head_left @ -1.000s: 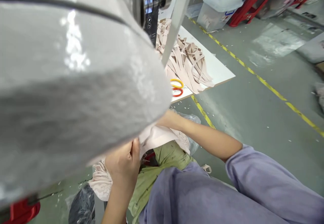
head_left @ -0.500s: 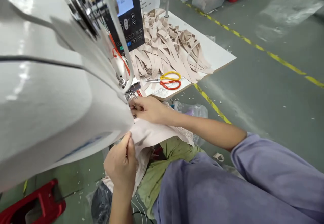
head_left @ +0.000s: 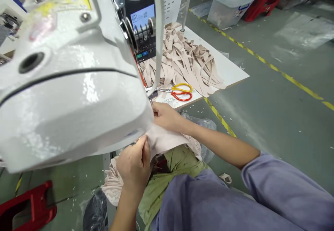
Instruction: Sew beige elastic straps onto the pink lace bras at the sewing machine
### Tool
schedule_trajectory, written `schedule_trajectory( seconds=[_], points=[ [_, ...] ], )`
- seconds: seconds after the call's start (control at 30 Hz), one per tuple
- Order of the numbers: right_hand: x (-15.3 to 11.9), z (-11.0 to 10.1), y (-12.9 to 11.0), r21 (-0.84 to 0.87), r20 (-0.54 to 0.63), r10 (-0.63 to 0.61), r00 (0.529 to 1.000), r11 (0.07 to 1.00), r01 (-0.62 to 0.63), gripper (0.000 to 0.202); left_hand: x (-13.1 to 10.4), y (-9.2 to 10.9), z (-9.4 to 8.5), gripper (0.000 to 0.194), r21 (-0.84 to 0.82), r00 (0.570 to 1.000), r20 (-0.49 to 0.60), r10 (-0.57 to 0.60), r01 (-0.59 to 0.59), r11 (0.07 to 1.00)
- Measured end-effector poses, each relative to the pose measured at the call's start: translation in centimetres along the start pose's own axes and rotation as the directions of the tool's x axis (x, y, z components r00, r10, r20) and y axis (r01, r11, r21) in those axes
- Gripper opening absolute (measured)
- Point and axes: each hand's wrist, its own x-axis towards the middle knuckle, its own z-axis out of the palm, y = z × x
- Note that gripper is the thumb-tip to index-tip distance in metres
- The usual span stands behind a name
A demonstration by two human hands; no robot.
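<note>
Pale pink fabric point(head_left: 167, 141) stretches between my two hands beside the white sewing machine point(head_left: 78, 105). My left hand point(head_left: 134, 159) pinches its near edge with thumb and finger, just below the machine head. Further up, at the needle area, my right hand point(head_left: 167, 116) is closed on the same fabric, its fingertips partly hidden behind the machine head. The needle and presser foot are mostly hidden. A gathered, lacy part of the fabric hangs below my left wrist.
Scissors point(head_left: 182, 92) with yellow and red handles lie on the white table point(head_left: 235, 71) beside a heap of beige strips point(head_left: 185, 55). A control panel point(head_left: 143, 25) stands behind the machine. A red stool point(head_left: 38, 205) is at lower left.
The view has shifted, so the machine head covers more of the picture and hides more of my right fingertips. Both hands keep hold of the fabric. The panel screen shows a different display.
</note>
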Motion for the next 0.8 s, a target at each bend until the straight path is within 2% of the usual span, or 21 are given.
schedule_trajectory(
  seconds=[0.2, 0.4, 0.47, 0.57, 0.63, 0.7, 0.8],
  points=[
    [0.0, -0.4, 0.1, -0.001, 0.007, 0.02, 1.0, 1.0, -0.02, 0.023, 0.3, 0.4, -0.1, 0.021, -0.021, 1.0, 0.02, 0.023, -0.023, 1.0],
    [-0.1, -0.8, 0.0, -0.038, -0.013, 0.038, 0.999, 0.999, -0.038, 0.021, -0.1, 0.3, -0.1, 0.018, -0.056, 1.0, 0.017, 0.026, -0.025, 0.998],
    [-0.1, -0.8, 0.2, -0.012, -0.019, 0.047, 0.999, 0.999, -0.047, 0.021, -0.3, 0.3, -0.2, 0.019, -0.056, 1.0, 0.019, -0.013, 0.014, 0.998],
    [-0.5, -0.5, 0.5, 0.04, -0.018, 0.061, 0.998, 0.997, -0.06, 0.022, -0.3, 0.3, -0.8, 0.022, -0.103, 0.988, 0.06, -0.141, 0.146, 0.984],
    [-1.2, 0.0, 0.6, 0.168, -0.016, 0.108, 0.994, 0.98, -0.104, 0.026, -0.3, 0.3, -1.4, 0.024, -0.181, 0.967, 0.107, -0.232, 0.248, 0.952],
    [-2.5, 0.7, 0.8, 0.378, 0.026, 0.22, 0.975, 0.901, -0.213, 0.032, -0.3, 0.3, -2.1, 0.025, -0.253, 0.939, 0.16, -0.304, 0.336, 0.907],
    [-5.2, 1.6, 1.2, 0.661, 0.174, 0.351, 0.92, 0.651, -0.373, 0.04, -0.7, 0.1, -3.1, 0.022, -0.328, 0.899, 0.25, -0.359, 0.428, 0.842]
  ],
)
